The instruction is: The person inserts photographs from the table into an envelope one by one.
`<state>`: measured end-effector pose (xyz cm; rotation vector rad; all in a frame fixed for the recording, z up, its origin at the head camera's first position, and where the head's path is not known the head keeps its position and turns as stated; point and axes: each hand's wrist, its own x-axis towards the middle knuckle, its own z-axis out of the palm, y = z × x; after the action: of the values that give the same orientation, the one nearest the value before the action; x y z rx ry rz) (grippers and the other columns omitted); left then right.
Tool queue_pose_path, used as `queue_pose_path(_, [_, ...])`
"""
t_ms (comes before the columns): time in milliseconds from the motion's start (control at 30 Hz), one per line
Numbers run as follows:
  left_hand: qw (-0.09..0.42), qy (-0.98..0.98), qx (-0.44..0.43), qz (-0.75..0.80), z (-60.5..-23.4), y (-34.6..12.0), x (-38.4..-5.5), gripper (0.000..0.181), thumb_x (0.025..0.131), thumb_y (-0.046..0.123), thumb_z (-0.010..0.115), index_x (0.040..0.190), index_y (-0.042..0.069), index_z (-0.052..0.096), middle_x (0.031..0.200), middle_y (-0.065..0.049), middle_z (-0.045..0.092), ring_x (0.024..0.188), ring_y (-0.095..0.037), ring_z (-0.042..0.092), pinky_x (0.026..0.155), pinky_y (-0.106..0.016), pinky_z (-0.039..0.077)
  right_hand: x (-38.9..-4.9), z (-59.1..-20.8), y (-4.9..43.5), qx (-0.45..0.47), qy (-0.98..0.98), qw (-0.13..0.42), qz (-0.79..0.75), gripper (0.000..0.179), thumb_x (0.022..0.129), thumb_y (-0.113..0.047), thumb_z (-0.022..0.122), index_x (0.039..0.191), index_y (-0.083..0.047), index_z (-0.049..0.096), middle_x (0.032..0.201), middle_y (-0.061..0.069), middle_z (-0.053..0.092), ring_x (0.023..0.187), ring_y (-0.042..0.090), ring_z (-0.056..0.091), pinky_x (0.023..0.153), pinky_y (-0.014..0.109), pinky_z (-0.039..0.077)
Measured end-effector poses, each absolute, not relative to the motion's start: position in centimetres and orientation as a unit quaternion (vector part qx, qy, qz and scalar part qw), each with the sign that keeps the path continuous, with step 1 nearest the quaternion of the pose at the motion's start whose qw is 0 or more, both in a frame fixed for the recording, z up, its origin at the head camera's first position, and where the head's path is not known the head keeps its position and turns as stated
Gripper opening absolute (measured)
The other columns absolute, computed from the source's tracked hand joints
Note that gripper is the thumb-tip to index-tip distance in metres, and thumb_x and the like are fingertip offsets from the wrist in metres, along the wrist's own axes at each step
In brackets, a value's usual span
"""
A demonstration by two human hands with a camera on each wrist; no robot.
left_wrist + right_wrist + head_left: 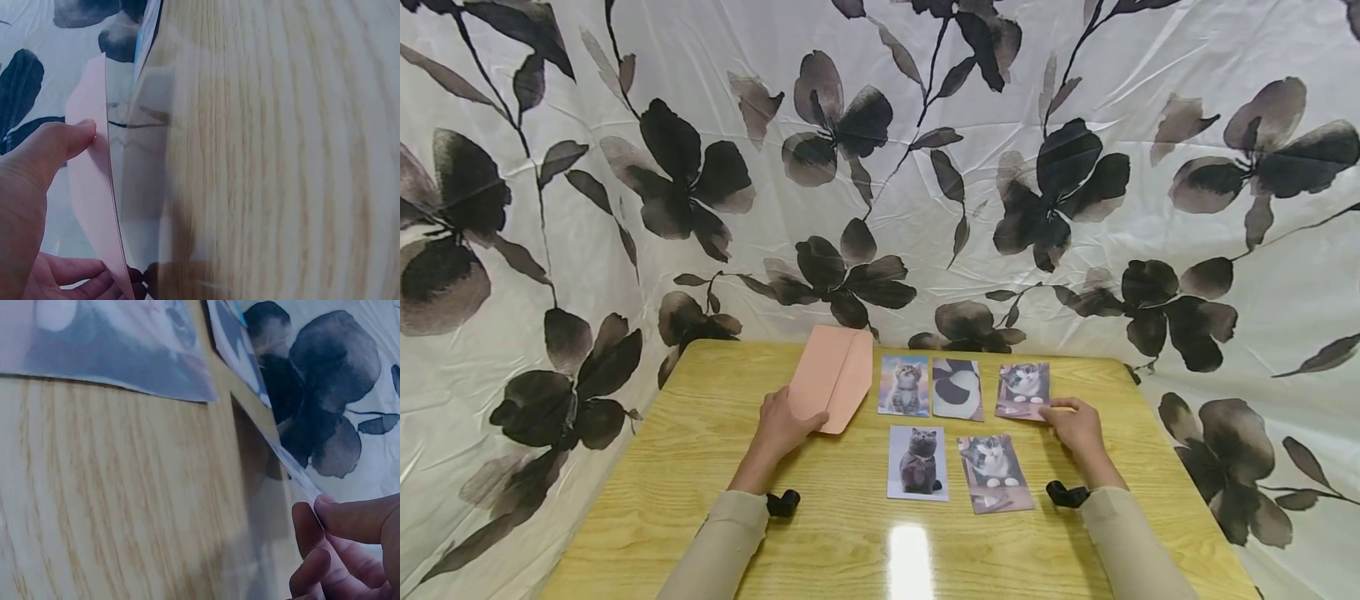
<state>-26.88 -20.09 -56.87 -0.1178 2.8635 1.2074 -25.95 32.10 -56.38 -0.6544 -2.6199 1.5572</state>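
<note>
My left hand (pixel 788 425) grips a pink envelope (pixel 833 375), its thumb on the near face and the other fingers behind, as the left wrist view shows. Between thumb and fingers my right hand (pixel 1075 423) pinches the edge of a cat photo card (pixel 1022 388), tilted above the wood in the right wrist view. Left of that card lie a tabby kitten card (pixel 904 385) and a black-and-white card (pixel 957 389). Nearer to me are a grey cat card (pixel 917 463) and another card (pixel 996 473) with the same cat picture as the pinched one.
All this is on a yellow wood-grain table (pixel 700 533). White cloth with dark flowers (pixel 842 275) hangs behind the table's far edge and at both sides. A bright light reflection shows near the front.
</note>
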Motion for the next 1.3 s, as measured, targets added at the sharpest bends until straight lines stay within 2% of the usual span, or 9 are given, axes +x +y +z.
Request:
queue_pose_path(167, [0.006, 0.922, -0.041, 0.384, -56.8, -19.7, -26.6, 0.105, 0.09, 0.044, 0.082, 0.16, -0.015, 0.029, 0.154, -0.039, 0.037, 0.141, -0.052, 0.039, 0.115, -0.062, 0.039, -25.6, -55.7, 31.9, -0.202, -0.84, 0.04, 0.502, 0.039, 0.099, -0.025, 0.078, 0.124, 0.004, 0.07, 0.09, 0.01, 0.078, 0.08, 0.016, 0.065, 0.066, 0.026, 0.046])
queue_pose_path(333, [-0.007, 0.917, -0.04, 0.398, -56.6, -19.0, -26.1, 0.105, 0.089, 0.042, 0.084, 0.159, -0.015, 0.031, 0.151, -0.04, 0.04, 0.138, -0.052, 0.041, 0.113, -0.062, 0.041, -25.4, -54.9, 31.3, -0.188, -0.833, 0.051, 0.518, 0.041, 0.1, -0.027, 0.079, 0.125, 0.004, 0.069, 0.096, 0.013, 0.079, 0.079, 0.016, 0.063, 0.063, 0.025, 0.045])
queue_pose_path(433, [-0.014, 0.915, -0.038, 0.401, -56.6, -18.7, -26.0, 0.103, 0.088, 0.041, 0.084, 0.159, -0.014, 0.032, 0.149, -0.039, 0.041, 0.136, -0.051, 0.042, 0.111, -0.063, 0.042, -25.5, -54.6, 30.5, -0.178, -0.825, 0.049, 0.535, 0.042, 0.099, -0.028, 0.08, 0.126, 0.003, 0.069, 0.094, 0.009, 0.078, 0.077, 0.014, 0.06, 0.062, 0.025, 0.045])
queue_pose_path(600, [-0.023, 0.919, -0.038, 0.392, -57.0, -18.2, -26.2, 0.103, 0.087, 0.042, 0.085, 0.158, -0.013, 0.036, 0.146, -0.039, 0.045, 0.133, -0.051, 0.044, 0.109, -0.062, 0.044, -25.7, -54.5, 28.8, -0.161, -0.812, 0.044, 0.559, 0.045, 0.097, -0.028, 0.083, 0.127, 0.002, 0.069, 0.083, -0.004, 0.074, 0.076, 0.011, 0.061, 0.062, 0.024, 0.046])
queue_pose_path(733, [-0.024, 0.921, -0.04, 0.387, -57.1, -17.8, -26.2, 0.103, 0.087, 0.043, 0.086, 0.157, -0.013, 0.038, 0.145, -0.039, 0.047, 0.131, -0.052, 0.046, 0.107, -0.061, 0.045, -26.0, -54.8, 27.3, -0.153, -0.805, 0.047, 0.572, 0.043, 0.097, -0.025, 0.083, 0.127, 0.002, 0.069, 0.084, -0.005, 0.076, 0.075, 0.01, 0.063, 0.063, 0.022, 0.047])
queue_pose_path(900, [-0.016, 0.919, -0.053, 0.391, -57.3, -17.3, -26.0, 0.103, 0.088, 0.045, 0.085, 0.158, -0.012, 0.036, 0.146, -0.038, 0.042, 0.132, -0.051, 0.045, 0.108, -0.062, 0.044, -26.1, -55.0, 25.3, -0.145, -0.784, 0.037, 0.603, 0.04, 0.097, -0.023, 0.083, 0.125, 0.001, 0.069, 0.08, -0.006, 0.074, 0.068, 0.009, 0.059, 0.06, 0.023, 0.047])
queue_pose_path(1033, [-0.016, 0.92, -0.059, 0.386, -57.4, -16.9, -25.9, 0.103, 0.088, 0.046, 0.086, 0.157, -0.013, 0.038, 0.144, -0.037, 0.043, 0.13, -0.051, 0.046, 0.107, -0.062, 0.045, -26.1, -55.0, 23.7, -0.138, -0.772, 0.017, 0.62, 0.04, 0.097, -0.024, 0.083, 0.125, 0.001, 0.068, 0.078, -0.002, 0.073, 0.063, 0.009, 0.053, 0.057, 0.024, 0.042])
queue_pose_path(1300, [-0.028, 0.923, -0.062, 0.379, -57.3, -16.3, -25.9, 0.102, 0.086, 0.047, 0.087, 0.153, -0.014, 0.041, 0.14, -0.036, 0.046, 0.125, -0.05, 0.048, 0.104, -0.06, 0.047, -26.4, -55.4, 20.8, -0.117, -0.758, 0.006, 0.642, 0.038, 0.096, -0.02, 0.084, 0.123, 0.002, 0.069, 0.077, 0.005, 0.073, 0.063, 0.012, 0.054, 0.057, 0.024, 0.042])
